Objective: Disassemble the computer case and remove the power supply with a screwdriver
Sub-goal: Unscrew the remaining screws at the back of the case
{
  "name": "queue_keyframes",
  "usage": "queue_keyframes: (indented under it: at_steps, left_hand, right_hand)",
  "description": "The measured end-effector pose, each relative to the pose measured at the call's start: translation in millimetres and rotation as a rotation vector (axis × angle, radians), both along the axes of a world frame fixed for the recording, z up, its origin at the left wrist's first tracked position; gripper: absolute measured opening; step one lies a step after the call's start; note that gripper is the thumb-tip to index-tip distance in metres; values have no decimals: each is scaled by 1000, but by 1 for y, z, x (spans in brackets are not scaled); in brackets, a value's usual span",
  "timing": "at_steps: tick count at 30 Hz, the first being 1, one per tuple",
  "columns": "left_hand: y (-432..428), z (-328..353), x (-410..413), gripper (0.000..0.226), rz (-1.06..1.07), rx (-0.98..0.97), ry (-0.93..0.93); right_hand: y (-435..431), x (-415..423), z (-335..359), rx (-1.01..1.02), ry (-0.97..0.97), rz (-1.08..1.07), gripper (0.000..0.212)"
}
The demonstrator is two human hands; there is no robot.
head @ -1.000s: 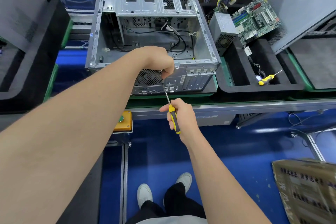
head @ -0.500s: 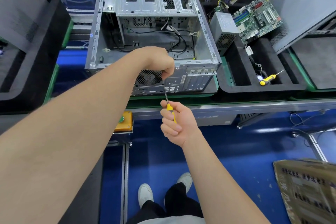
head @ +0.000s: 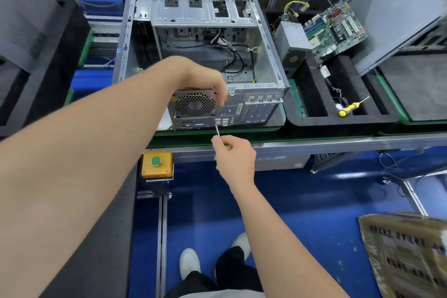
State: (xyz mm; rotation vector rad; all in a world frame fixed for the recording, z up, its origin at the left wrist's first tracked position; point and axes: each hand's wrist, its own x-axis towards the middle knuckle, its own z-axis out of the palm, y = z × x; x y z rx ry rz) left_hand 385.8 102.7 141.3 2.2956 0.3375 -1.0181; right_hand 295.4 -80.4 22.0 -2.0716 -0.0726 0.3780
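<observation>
The right grip (head: pixel 233 155) grasps a screwdriver (head: pixel 217 128), its tip touching the rear panel of the computer case (head: pixel 263 38) just below the power supply (head: pixel 193 104). The left grip (head: pixel 208 82) curls over the case's top rear edge, by the near edge of the table (head: pixel 314 143).

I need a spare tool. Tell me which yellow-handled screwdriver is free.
The loose screwdriver, untouched in the black tray right of the case. The other screwdriver is gripped by the right hand, its tip against the case.
</observation>
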Motion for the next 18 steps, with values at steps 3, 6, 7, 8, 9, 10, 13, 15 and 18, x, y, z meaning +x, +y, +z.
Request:
queue_keyframes:
  at_steps: [3,6,7,8,9,10,13,15,18]
  left_hand:
    - [18,-1,3,93,79,-95,36]
    - [23,-9,3,120,34,-15,22]
    - [24,-13,4,123,16,4,20]
    - [25,-16,4,124,-4,6,8]
    - [25,-18,5,124,-23,4,-12]
    - [25,-20,7,121,-40,6,-37]
    - [25,-21,7,107,-92,37,-109]
    - [25,-21,7,108,-83,65,-137]
    - [27,-23,6,111,-59,78,-157]
  right_hand:
    - [0,11,4,261,490,-120,32]
    - [-8,16,3,541,774,-31,36]
    - [-11,15,2,633,809,10,35]
    - [-14,14,0,709,830,38,33]
    - [-16,14,-1,760,841,56,30]
    - [-18,14,-3,794,850,66,28]
    - [-18,15,-6,857,899,51,26]
    - [-15,14,-7,867,898,18,27]
    - [-9,9,-5,750,750,-26,18]
